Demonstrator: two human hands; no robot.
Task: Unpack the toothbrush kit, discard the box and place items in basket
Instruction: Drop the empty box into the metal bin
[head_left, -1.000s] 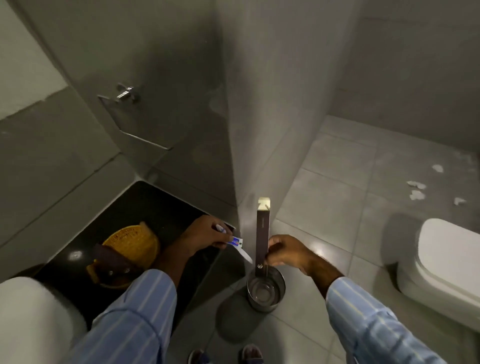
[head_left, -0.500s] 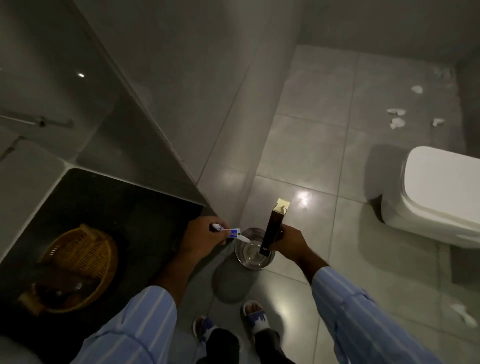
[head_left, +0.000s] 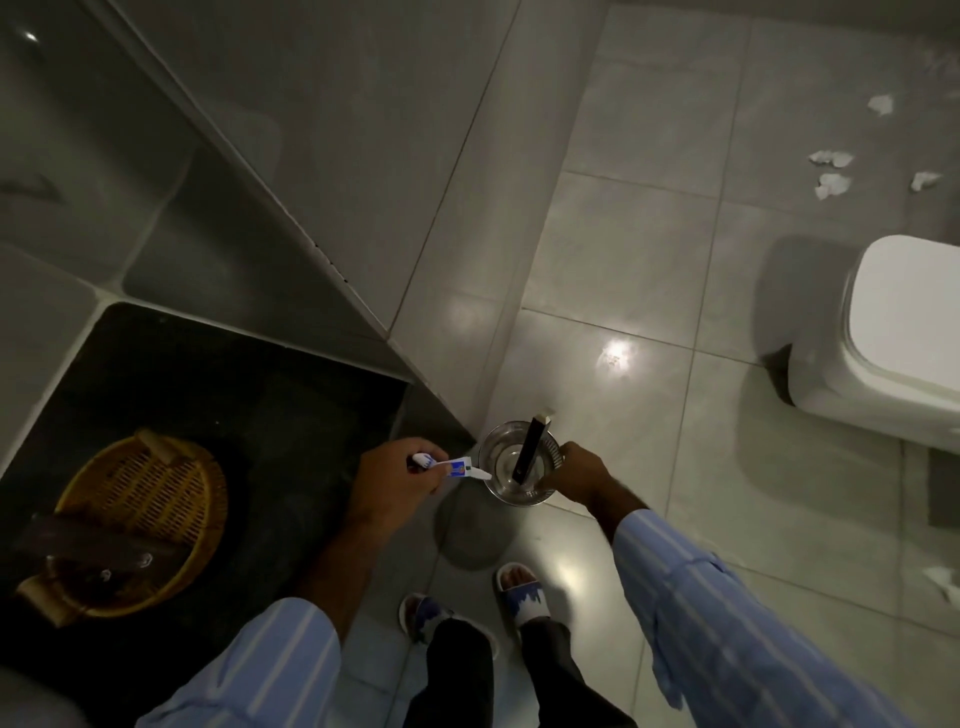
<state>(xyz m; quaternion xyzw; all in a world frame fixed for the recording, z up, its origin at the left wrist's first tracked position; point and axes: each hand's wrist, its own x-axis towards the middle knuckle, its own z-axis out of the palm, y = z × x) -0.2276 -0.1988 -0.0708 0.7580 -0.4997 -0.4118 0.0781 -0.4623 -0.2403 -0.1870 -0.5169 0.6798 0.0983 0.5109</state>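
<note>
My left hand (head_left: 395, 483) is closed around a toothbrush (head_left: 423, 460) with blue and white bristles and a small white and blue toothpaste tube (head_left: 460, 466), held over the counter's corner. The long dark kit box (head_left: 530, 447) leans upright inside a small round metal bin (head_left: 514, 501) on the floor. My right hand (head_left: 579, 467) hovers at the bin's right rim, a little apart from the box. A woven yellow basket (head_left: 150, 488) sits on the black counter (head_left: 234, 395) at the left, with a dark flat item (head_left: 93, 543) lying across it.
A grey tiled wall corner (head_left: 363, 218) rises just behind the bin. A white toilet (head_left: 893, 332) stands at the right. Paper scraps (head_left: 831, 179) lie on the far floor. My slippered feet (head_left: 519, 587) are just below the bin.
My right hand lowered the dark box into the bin and drew off it to the right. The view tilted down toward the floor. My left hand kept the toothbrush and tube.
</note>
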